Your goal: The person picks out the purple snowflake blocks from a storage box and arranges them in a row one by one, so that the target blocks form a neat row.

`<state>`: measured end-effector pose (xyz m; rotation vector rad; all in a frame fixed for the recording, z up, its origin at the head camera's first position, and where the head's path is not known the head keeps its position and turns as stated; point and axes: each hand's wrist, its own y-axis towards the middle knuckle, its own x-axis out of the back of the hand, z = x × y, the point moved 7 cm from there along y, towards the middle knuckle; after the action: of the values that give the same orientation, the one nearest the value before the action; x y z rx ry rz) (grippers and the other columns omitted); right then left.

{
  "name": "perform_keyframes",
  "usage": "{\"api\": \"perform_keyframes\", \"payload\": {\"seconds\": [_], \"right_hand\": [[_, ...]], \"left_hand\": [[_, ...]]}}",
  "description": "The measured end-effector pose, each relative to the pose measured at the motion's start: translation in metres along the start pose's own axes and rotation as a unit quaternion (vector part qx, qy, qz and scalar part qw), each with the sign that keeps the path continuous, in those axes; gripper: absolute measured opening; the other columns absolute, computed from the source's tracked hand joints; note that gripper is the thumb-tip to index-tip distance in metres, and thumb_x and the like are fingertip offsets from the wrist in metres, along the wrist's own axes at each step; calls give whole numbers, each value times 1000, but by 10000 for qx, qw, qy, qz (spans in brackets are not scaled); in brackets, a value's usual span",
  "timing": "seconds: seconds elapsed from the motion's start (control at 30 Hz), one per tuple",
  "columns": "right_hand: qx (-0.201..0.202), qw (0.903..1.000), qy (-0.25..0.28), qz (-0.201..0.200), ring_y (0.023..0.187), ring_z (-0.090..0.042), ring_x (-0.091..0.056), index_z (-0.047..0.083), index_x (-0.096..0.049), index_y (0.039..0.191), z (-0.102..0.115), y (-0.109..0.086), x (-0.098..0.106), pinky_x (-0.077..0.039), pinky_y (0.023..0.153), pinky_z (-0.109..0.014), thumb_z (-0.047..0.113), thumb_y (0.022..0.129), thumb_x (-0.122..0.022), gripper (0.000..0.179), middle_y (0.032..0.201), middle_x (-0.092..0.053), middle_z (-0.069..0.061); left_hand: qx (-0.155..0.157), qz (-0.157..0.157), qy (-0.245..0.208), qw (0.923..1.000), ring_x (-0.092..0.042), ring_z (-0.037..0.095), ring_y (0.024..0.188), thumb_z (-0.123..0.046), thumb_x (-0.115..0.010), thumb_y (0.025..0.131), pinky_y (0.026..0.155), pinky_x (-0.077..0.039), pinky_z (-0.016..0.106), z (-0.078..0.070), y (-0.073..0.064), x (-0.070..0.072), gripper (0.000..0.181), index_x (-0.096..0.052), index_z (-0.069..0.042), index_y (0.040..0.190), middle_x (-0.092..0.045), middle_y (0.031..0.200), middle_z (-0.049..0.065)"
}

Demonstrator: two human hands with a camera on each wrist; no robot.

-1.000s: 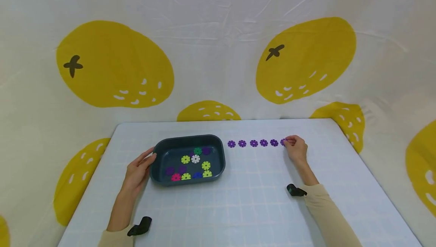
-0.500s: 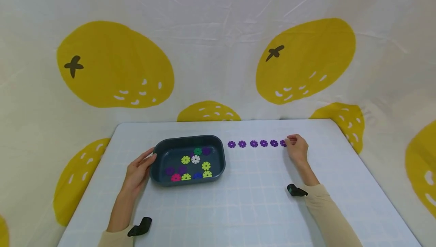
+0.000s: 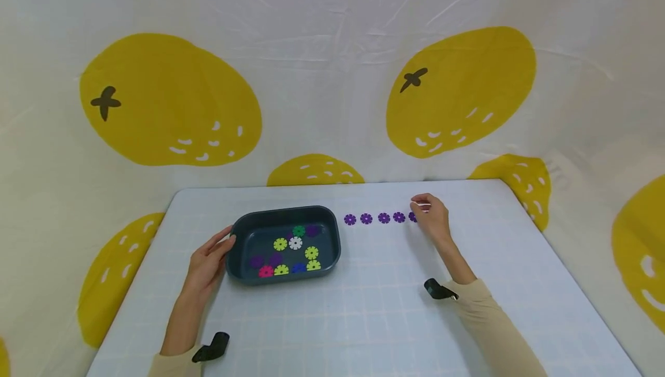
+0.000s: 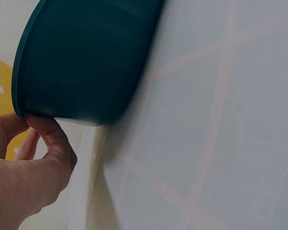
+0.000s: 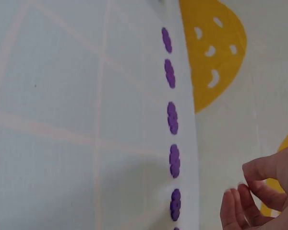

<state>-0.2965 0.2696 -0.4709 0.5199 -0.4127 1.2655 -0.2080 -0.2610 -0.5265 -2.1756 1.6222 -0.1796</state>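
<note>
Purple discs (image 3: 384, 217) lie in a straight row on the desk (image 3: 363, 319), running along its far side, to the right of the tray (image 3: 285, 279). Gaps separate the discs. The right wrist view shows five whole and the edge of a sixth at the bottom of the frame.

Right hand (image 3: 433, 218): raised over the right end of the row, partly hiding a disc in the head view. Fingers loosely bent, thumb close to forefinger; nothing is seen in their hold.

Tray: dark blue-green, oblong, with rounded corners. Contents: flower-shaped pieces, including one white (image 3: 295, 243), one green (image 3: 298, 231), one pinkish red (image 3: 265, 272), one blue (image 3: 298, 268), four yellow and several purple, the latter hard to count against the dark base.

Left hand (image 3: 205, 264): at the tray's left end, thumb and fingers closed on the rim in a pinch.

Both arms: beige sleeves (image 3: 493, 319), a black device (image 3: 212, 347) at each wrist.

Behind the desk: a pale backdrop (image 3: 332, 105) printed with yellow fruit.
</note>
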Motion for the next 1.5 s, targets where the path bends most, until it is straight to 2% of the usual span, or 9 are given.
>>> {"api": "perform_keyframes", "payload": {"seconds": [0.13,0.33,0.57,0.7,1.0,1.33,1.5], "right_hand": [[202,9995,78,220,111,-37,-61,-5,-66,117,17,-2,-12,-50,96,-47,10,101,-63,22,119,-65,-24],[459,9966,284,621,112,-37,-62,-4,-67,117,42,-9,-32,-51,98,-47,9,101,-64,21,119,-66,-22],[736,9920,426,932,109,-33,-63,-1,-68,117,72,-20,-54,-52,97,-46,11,102,-66,20,116,-68,-18],[1038,9880,544,1007,106,-31,-63,0,-69,115,88,-29,-64,-53,96,-46,10,101,-67,18,112,-69,-17],[1479,9798,530,1241,104,-26,-64,2,-69,116,115,-40,-92,-55,95,-40,10,101,-68,17,110,-68,-12],[2272,9580,797,1557,103,-26,-65,1,-68,116,139,-55,-120,-56,93,-40,7,99,-69,17,111,-68,-12],[2819,9342,999,1943,102,-26,-65,-2,-66,119,144,-62,-137,-56,92,-38,4,99,-68,21,113,-67,-14]], "left_hand": [[-28,-24,-3,10000,-61,-1,89,-31,-82,90,76,-48,14,-1,-1,2,52,-66,-25,140,-71,97,-15],[-96,-39,33,9999,-60,-1,84,-30,-81,91,71,-47,14,-2,-3,3,39,-73,-30,130,-71,96,-15],[-3,-17,46,10000,-61,-1,86,-32,-81,91,74,-48,14,-1,-4,4,54,-64,-24,142,-71,97,-16],[64,-17,84,9999,-61,-1,88,-34,-81,91,75,-48,14,0,-3,5,62,-59,-22,147,-71,98,-17],[-76,-31,14,10000,-61,0,81,-30,-81,91,68,-47,14,-1,-1,3,45,-70,-27,134,-71,96,-14],[-69,-13,125,9999,-59,-1,81,-33,-80,92,67,-45,14,-3,-1,1,51,-66,-24,140,-70,98,-14],[-39,15,96,9999,-61,-1,86,-33,-80,91,72,-48,14,-2,-2,-1,52,-65,-24,141,-71,98,-15]]}}
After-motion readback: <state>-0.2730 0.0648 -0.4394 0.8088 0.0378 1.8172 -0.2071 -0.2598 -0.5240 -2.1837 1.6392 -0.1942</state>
